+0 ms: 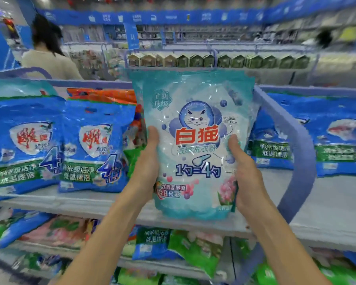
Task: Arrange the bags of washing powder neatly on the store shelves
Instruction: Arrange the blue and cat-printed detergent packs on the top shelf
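Note:
A pale turquoise bag of washing powder [193, 124] with a cat logo stands upright over the top shelf [103, 204], its front toward me. My left hand [146, 161] grips its left edge, thumb on the front. My right hand [245, 171] grips its right edge the same way. Two blue bags [90, 145] lean upright on the shelf to the left. More blue bags [337, 136] stand to the right, beyond a curved blue divider [296, 140].
Orange and green bags [132, 128] sit behind the held bag's left side. Lower shelves hold tumbled blue, pink and green bags [193, 249]. A person in a light top [47, 58] stands beyond the shelf at back left. Green boxes [214, 60] line a far rack.

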A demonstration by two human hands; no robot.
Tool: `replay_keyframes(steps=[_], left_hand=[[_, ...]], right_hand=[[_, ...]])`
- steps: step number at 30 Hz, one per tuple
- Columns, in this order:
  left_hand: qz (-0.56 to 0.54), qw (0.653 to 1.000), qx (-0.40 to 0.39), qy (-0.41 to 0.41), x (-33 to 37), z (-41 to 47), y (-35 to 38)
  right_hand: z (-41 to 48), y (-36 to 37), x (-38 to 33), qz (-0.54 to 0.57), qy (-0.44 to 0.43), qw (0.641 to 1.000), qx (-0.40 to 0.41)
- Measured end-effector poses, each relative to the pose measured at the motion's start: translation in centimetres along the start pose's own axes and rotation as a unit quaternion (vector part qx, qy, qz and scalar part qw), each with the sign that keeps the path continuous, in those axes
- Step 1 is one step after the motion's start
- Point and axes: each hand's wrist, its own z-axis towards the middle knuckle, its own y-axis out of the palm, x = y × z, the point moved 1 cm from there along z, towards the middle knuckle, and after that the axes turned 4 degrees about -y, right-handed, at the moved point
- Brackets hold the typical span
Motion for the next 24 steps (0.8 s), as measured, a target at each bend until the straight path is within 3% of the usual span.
replay_keyframes(steps=[3,6,11,17,20,22,24], left_hand=[[0.1,0.994,-0.024,0.045,0.9,1.8,1.9],[0.189,0.976,-0.063,0.084,0.4,2.8,3.3],[0.144,0.976,-0.15,0.068,-3.1,5.0,3.3],[0.12,0.98,-0.157,0.021,-3.5,6.4,1.0],[0.224,0.961,-0.106,0.124,-2.4,7.4,-0.9],[0.332,0.924,-0.026,0.189,-1.7,8.8,-2.2],[0.427,0.885,0.02,0.185,-1.5,10.3,-3.0]], right_hand=[[0.9,-0.9,-1.1,-0.097,-0.118,0.978,0.142],[1.3,-1.2,-1.3,-0.148,-0.172,0.95,0.214],[2.0,-1.7,0.4,-0.177,-0.202,0.924,0.272],[3.1,-2.8,2.0,-0.175,-0.211,0.916,0.292],[3.2,-2.8,2.3,-0.181,-0.219,0.914,0.288],[3.1,-2.8,2.7,-0.193,-0.226,0.915,0.273],[2.7,-2.7,3.3,-0.203,-0.235,0.913,0.265]])
